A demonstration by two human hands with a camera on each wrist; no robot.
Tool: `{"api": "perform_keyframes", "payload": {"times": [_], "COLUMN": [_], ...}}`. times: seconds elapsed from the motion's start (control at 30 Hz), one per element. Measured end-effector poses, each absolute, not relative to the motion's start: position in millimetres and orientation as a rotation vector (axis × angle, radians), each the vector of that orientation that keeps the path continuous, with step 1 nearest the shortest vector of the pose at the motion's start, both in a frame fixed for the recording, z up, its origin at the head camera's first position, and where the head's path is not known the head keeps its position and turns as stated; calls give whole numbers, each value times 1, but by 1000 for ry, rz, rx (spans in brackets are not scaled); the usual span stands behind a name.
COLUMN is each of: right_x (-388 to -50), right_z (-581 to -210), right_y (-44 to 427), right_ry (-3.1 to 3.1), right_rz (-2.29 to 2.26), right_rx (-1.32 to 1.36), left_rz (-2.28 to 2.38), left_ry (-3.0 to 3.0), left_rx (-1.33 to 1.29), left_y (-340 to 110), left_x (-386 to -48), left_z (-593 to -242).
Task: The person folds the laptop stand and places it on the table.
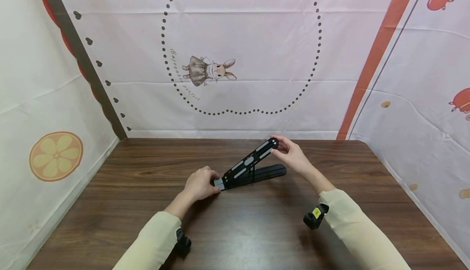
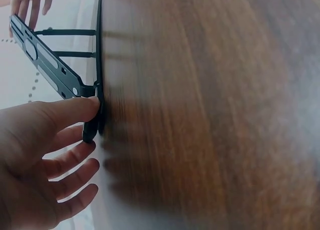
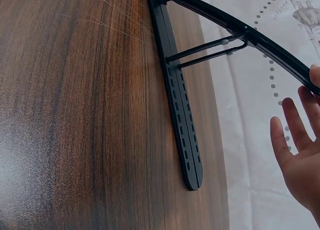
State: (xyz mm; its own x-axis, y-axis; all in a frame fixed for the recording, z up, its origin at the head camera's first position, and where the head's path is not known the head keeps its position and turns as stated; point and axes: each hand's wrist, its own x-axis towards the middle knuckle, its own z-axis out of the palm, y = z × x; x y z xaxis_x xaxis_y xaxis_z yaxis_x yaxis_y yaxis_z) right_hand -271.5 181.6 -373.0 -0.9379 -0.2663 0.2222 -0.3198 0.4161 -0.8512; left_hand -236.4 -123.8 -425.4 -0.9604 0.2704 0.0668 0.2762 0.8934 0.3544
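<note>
A black folding laptop stand (image 1: 250,161) stands on the brown table, its upper arm tilted up from a flat slotted base (image 3: 176,102). Two thin struts (image 3: 210,50) prop that arm above the base. At the hinge end, my left hand (image 1: 200,183) pinches the stand between thumb and index finger, beside a grey end piece (image 1: 219,183). The left wrist view shows the other left fingers spread below. My right hand (image 1: 291,154) pinches the raised far end of the upper arm. Its remaining fingers (image 3: 296,122) stay off the stand in the right wrist view.
The wood-grain table (image 1: 253,229) reaches back to a white printed cloth (image 1: 257,58) hung behind it, with more cloth at both sides. Each wrist wears a small black camera, such as the right one (image 1: 314,217).
</note>
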Motion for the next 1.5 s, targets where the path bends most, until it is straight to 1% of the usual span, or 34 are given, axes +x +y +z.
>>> {"api": "perform_keyframes", "payload": {"times": [0.27,0.57,1.07,1.5], "right_x": [-268,-264,-260,-255], "right_z": [-374,-373,-373,-373], "right_y": [177,171,165,155], "right_ry": [-2559,-2536,-2538,-2521], "right_rz": [1607,1589,1545,1525], "right_rx": [465,459,424,398], "left_rz": [-600,-624,-586,-579], "left_ry": [-3021,-3028,-3024,-2980], "left_rx": [-439,-417,-211,-173], "left_y": [-129,-133,-136,-137], "left_x": [-244,-251,-260,-271], "left_z": [-428,-426,-426,-429]}}
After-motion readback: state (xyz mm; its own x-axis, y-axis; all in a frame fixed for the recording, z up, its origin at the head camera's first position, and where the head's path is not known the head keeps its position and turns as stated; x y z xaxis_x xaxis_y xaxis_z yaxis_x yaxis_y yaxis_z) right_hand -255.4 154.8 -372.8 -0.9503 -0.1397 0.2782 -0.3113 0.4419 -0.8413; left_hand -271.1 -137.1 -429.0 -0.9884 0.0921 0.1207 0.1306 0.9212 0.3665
